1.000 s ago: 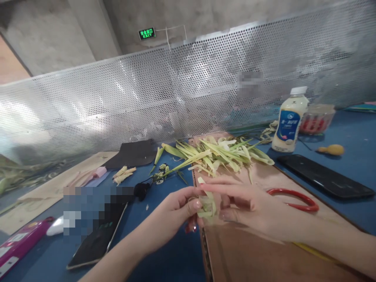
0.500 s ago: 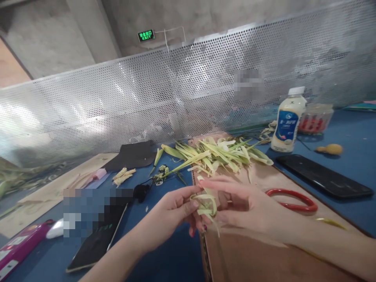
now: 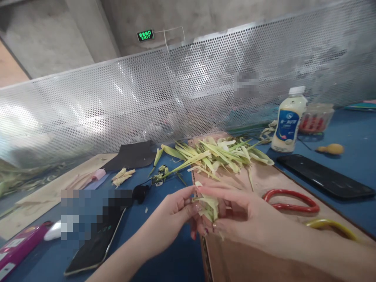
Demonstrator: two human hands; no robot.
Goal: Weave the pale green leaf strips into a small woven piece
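Note:
My left hand [image 3: 173, 217] and my right hand [image 3: 243, 217] meet over the near corner of a brown board [image 3: 270, 250]. Both pinch a small bundle of pale green leaf strips [image 3: 209, 205], folded between the fingertips. A loose pile of long green and yellow leaf strips [image 3: 217, 154] lies on the far end of the board, beyond my hands.
Red and yellow scissor handles [image 3: 293, 197] lie on the board at right. A white bottle [image 3: 288, 119], a plastic cup [image 3: 319, 117], a black phone [image 3: 326, 176] and a small yellow gourd [image 3: 331, 149] stand further right. A tablet [image 3: 94, 243] lies left. A perforated metal screen [image 3: 176, 98] runs behind.
The leaf bundle has been turned and folded tighter between my fingers. My right hand has closed further over it. The yellow scissor handle has come into view.

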